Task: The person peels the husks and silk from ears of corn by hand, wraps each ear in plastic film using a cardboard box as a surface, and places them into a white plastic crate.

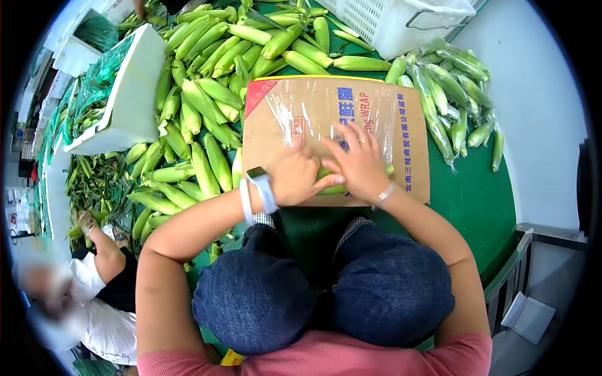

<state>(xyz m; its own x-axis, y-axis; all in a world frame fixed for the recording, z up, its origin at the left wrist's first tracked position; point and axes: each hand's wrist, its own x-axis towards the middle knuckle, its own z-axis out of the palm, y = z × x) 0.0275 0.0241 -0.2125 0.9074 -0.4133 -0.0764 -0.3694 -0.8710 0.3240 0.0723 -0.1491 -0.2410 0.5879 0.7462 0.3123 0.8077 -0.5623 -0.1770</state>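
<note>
On the cardboard box before me lies an ear of corn, mostly covered by my hands. My right hand rests over it with fingers spread and stretched forward. Beside it, my left hand is curled closed, its thumb reaching across toward the ear; motion blurs it, and I cannot make out what its fingers hold. Clear plastic film stretches over the top of the box, wrinkled and shiny.
Husked-green corn ears are heaped left and behind the box. Film-wrapped ears lie at the right on the green table. A white basket stands behind; a white foam box is left. Another person sits lower left.
</note>
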